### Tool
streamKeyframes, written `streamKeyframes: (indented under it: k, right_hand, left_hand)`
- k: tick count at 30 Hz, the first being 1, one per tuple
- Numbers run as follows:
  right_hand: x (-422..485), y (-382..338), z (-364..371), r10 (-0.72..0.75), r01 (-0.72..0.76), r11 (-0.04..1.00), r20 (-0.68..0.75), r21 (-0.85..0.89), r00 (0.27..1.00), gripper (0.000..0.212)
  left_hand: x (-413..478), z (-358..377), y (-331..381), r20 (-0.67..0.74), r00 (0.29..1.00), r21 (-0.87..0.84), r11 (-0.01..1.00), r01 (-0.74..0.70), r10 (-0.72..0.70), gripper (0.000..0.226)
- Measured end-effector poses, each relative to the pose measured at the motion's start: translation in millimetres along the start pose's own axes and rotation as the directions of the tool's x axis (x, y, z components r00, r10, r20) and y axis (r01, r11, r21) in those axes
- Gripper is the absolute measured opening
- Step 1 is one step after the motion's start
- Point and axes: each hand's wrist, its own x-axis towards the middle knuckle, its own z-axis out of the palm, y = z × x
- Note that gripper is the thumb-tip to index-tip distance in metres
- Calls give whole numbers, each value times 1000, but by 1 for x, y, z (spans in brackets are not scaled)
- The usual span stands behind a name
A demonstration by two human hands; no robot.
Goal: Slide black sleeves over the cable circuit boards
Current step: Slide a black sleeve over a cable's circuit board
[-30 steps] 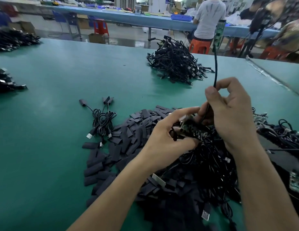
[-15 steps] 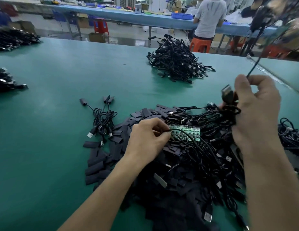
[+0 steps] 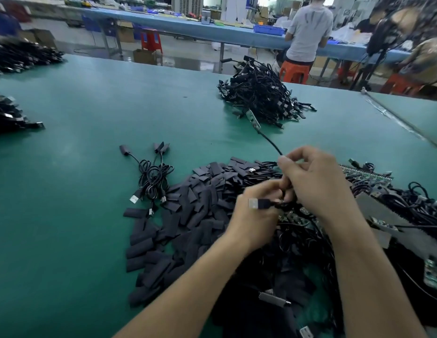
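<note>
Item: one cable (image 3: 271,142), in hand, unsleeved. Your right hand (image 3: 317,189) pinched it between thumb and forefinger, with the other fingers curled. Your left hand (image 3: 254,220) closed its fingers on the same cable just behind the USB plug (image 3: 253,204), the exact grip lost to blur. Its bare circuit board (image 3: 252,119) lay out on the green table (image 3: 78,167), at the near edge of the far heap of cables (image 3: 261,93), well apart from both hands. Black sleeves (image 3: 188,215): a loose pile, under and left of your left hand, with none on the cable. Tangle of boards and leads (image 3: 383,191): at your right. Risks, as judged: the board could snag the far heap when drawn in and drag leads along. Slack could loop into the tangle beneath your hands. A sleeve fed from the plug end might catch on the plug, or jam on the board's corners if pushed askew.
</note>
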Motion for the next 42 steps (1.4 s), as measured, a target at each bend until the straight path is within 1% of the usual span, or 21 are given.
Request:
streamKeyframes:
  k: [1, 2, 3, 4, 5, 6, 9, 10, 12, 14, 16, 19, 22, 24, 26, 31, 33, 35, 37, 40, 42]
  right_hand:
    - [-2, 2, 2, 32, -32, 999, 33, -3, 999, 17]
    - [-4, 4, 5, 62, -62, 998, 78, 3, 995, 17]
    - [-7, 5, 9, 86, -88, 996, 130, 13, 988, 17]
    - [-10, 6, 15, 103, -111, 993, 184, 31, 977, 17]
    - [-12, 6, 20, 115, -131, 990, 235, 53, 965, 17]
    - [-14, 5, 25, 120, -143, 988, 277, 64, 953, 17]
    - [-18, 5, 35, 108, -118, 993, 372, 4, 922, 19]
    - [-19, 6, 37, 92, -91, 996, 386, -21, 918, 21]
    - [-18, 12, 36, 24, 15, 993, 329, -115, 944, 19]
    - [-18, 18, 33, -53, 111, 968, 247, -226, 967, 11]
    - [-20, 24, 33, -78, 152, 938, 237, -310, 968, 9]
    - [-24, 33, 36, -48, 164, 873, 255, -459, 966, 21]
    - [-27, 38, 39, 27, 118, 838, 257, -533, 966, 35]
    - [-29, 41, 39, 60, 74, 835, 223, -545, 973, 42]
    - [-29, 42, 39, 71, 58, 829, 208, -556, 976, 43]
    - [-33, 40, 42, 26, 99, 826, 214, -556, 977, 29]
    - [-34, 41, 42, 17, 98, 842, 207, -531, 978, 26]
    - [-35, 42, 42, 2, 95, 871, 197, -482, 980, 24]
    - [-36, 45, 41, -34, 107, 895, 175, -433, 984, 18]
    - [-39, 50, 41, -121, 160, 918, 128, -363, 984, 6]
    - [-39, 54, 41, -189, 205, 922, 81, -330, 979, 8]
  left_hand:
    - [2, -8, 3, -76, 997, -19, 1000, -8, 6, 29]
    - [4, -17, 4, -161, 987, -72, 997, -13, 1, 28]
    - [6, -26, 6, -218, 974, -196, 980, 10, -54, 26]
    - [8, -34, 8, -219, 966, -347, 936, 52, -135, 26]
    - [9, -42, 9, -203, 959, -455, 886, 85, -197, 31]
    - [9, -49, 9, -186, 960, -510, 856, 87, -208, 33]
    - [4, -62, 4, -228, 961, -427, 903, 47, -157, 25]
    - [2, -65, 3, -248, 954, -404, 913, 55, -167, 23]
    - [1, -72, -2, -262, 938, -418, 903, 100, -226, 17]
    - [-2, -78, -6, -269, 923, -433, 891, 139, -275, 14]
    - [-3, -82, -10, -289, 921, -386, 912, 139, -263, 14]
    - [-5, -85, -14, -291, 931, -338, 934, 115, -220, 11]
    - [-6, -91, -17, -274, 935, -346, 930, 123, -225, 11]
    - [-7, -94, -19, -256, 933, -356, 922, 152, -253, 15]
    - [-8, -96, -23, -250, 930, -345, 922, 174, -269, 20]
    - [-11, -98, -30, -226, 950, -325, 936, 135, -216, 32]
    - [-12, -97, -32, -231, 955, -307, 945, 111, -188, 37]
    - [-13, -96, -32, -261, 952, -288, 954, 82, -160, 35]
    - [-13, -96, -34, -292, 946, -287, 956, 52, -139, 34]
    - [-12, -95, -37, -303, 945, -286, 957, 35, -125, 35]
    - [-13, -94, -38, -312, 944, -269, 963, 25, -111, 34]
